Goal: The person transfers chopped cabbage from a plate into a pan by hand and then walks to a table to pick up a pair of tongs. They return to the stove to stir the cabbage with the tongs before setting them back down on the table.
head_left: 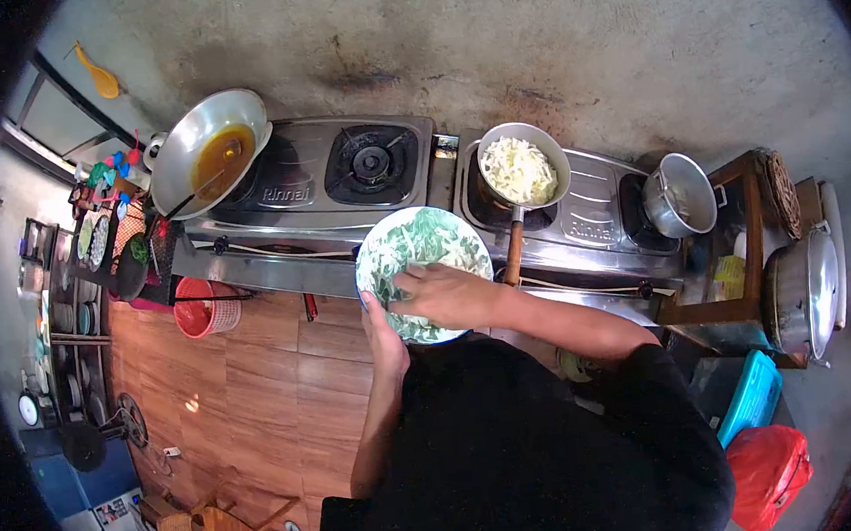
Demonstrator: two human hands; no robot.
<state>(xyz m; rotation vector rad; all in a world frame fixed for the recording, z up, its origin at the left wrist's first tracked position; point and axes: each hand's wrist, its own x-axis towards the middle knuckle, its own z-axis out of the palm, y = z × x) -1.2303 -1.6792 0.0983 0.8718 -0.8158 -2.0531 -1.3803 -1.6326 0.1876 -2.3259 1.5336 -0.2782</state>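
Observation:
In front of my body is a round bowl (426, 219) with a green leaf-like pattern and a dark rim, holding pale chopped strips. My left hand (385, 339) grips its lower left edge, thumb up along the rim. Reaching in from the right, my right hand (445, 299) is inside the bowl, its fingers curled down among the strips; whether they pinch any is hidden. Just beyond, a saucepan (564, 174) with a wooden handle (515, 249) sits on the right stove and contains similar pale strips (518, 171).
A large wok (229, 109) with brown oil and a long utensil tilts on the left stove (287, 194), beside a bare burner (371, 163). At right stand a metal pot (677, 164), a wooden cabinet (751, 233) and a big lidded pot (792, 279). A red basket (222, 314) is on the floor.

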